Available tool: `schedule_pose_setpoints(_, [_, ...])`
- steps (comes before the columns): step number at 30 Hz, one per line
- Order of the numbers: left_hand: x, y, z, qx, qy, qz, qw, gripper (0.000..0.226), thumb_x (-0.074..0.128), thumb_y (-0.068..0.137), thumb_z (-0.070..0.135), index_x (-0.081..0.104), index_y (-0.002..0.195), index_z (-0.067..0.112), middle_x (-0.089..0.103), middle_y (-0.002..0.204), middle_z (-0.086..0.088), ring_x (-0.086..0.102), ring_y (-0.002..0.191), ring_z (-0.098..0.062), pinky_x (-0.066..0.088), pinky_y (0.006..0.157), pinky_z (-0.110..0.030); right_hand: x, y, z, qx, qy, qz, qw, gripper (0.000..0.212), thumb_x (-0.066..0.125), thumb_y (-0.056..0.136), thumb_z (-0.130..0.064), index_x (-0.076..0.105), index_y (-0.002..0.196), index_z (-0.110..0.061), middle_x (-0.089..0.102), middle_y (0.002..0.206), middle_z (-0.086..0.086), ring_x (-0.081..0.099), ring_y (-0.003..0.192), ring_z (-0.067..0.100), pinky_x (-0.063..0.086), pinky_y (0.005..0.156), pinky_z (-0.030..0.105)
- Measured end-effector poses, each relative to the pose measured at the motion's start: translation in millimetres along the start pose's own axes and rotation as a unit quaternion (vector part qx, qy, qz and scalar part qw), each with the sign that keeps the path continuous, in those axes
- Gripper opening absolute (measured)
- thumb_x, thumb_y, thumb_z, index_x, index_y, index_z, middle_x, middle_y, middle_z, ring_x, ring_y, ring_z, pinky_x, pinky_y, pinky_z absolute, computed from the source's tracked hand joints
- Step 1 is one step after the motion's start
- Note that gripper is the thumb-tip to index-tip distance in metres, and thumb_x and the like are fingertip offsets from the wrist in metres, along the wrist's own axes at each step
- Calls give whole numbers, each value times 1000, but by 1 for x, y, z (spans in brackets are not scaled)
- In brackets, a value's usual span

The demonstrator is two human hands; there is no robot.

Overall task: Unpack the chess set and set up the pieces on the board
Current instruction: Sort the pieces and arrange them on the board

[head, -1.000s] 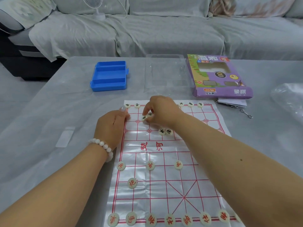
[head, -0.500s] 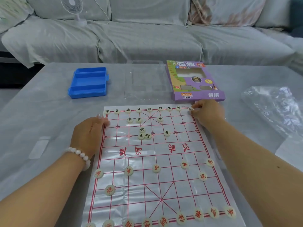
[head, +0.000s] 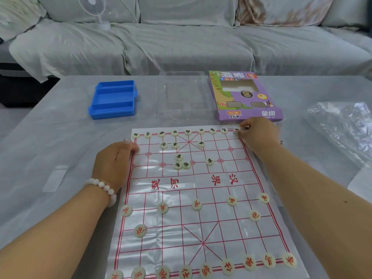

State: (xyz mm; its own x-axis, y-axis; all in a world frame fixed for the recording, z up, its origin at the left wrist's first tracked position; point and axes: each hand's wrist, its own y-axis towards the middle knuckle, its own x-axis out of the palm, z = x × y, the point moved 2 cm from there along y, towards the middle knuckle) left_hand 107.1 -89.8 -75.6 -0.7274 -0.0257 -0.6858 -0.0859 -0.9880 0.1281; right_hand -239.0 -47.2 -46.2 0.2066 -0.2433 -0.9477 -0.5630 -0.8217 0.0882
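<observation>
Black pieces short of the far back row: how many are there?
7 black pieces: a pair left of the palace cross, one right of it, three clustered nearer the river, one further right. None apparently hidden.

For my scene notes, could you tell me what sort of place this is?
Most likely a home living room: a grey covered sofa with a small fan on it, behind a low table holding the game board.
</observation>
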Motion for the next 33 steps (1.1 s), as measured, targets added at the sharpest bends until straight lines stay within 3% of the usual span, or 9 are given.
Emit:
schedule_pose_setpoints(4, [0, -1, 1, -10, -4, -2, 1000, 53, 22, 101, 36, 68, 109, 12, 61, 124, -6, 53, 116, -22, 27, 95, -21, -12, -13, -14, -64, 33, 29, 997, 31, 68, 81, -40, 69, 105, -21, 68, 97, 0, 62, 89, 21, 47, 77, 31])
schedule_pose_setpoints(7, [1, -1, 2, -18, -3, -2, 1000, 52, 22, 100, 37, 68, 110, 12, 61, 125, -6, 53, 116, -22, 26, 95, -21, -10, -26, -35, -140, 67, -43, 987, 26, 70, 80, -39, 71, 102, -24, 52, 73, -10, 50, 69, 12, 37, 59, 25])
schedule_pose_setpoints(11, [1, -1, 2, -19, -3, -3, 1000, 53, 22, 100, 37, 67, 111, 12, 61, 124, -7, 53, 116, -23, 26, 96, -22, 5, -34, -56, -193, 36, -106, 975, 34, 71, 78, -43, 69, 109, -29, 54, 81, -7, 50, 70, 10, 35, 57, 23])
schedule_pose_setpoints(17, [0, -1, 3, -16, -1, -2, 1000, 53, 22, 100, 37, 68, 110, 12, 62, 123, -7, 53, 115, -23, 27, 97, -23, 22, -35, -67, -180, 39, -120, 976, 30, 72, 77, -43, 69, 104, -32, 57, 95, -4, 54, 84, 15, 48, 73, 27])
schedule_pose_setpoints(22, [0, -1, 3, -15, 1, -8, 1000, 53, 22, 100, 37, 67, 111, 11, 60, 126, -7, 51, 118, -24, 25, 97, -22, 1, -33, -53, -166, 85, -107, 977, 26, 73, 78, -36, 70, 102, -26, 44, 69, -11, 44, 63, 7, 32, 52, 20])
schedule_pose_setpoints(25, [0, -1, 2, -13, 4, -9, 1000, 53, 22, 101, 36, 67, 112, 11, 59, 127, -7, 51, 119, -23, 25, 97, -22, -23, -30, -23, -132, 130, -81, 979, 23, 76, 76, -30, 72, 98, -23, 41, 64, -11, 39, 56, 5, 30, 52, 20])
schedule_pose_setpoints(33, [1, -1, -1, -9, 16, -9, 1000, 55, 21, 100, 38, 67, 113, 11, 59, 127, -8, 51, 119, -25, 25, 97, -23, -37, -47, 26, -80, 87, -161, 980, 19, 78, 74, -27, 71, 92, -26, 42, 63, -5, 37, 57, 10, 30, 53, 22])
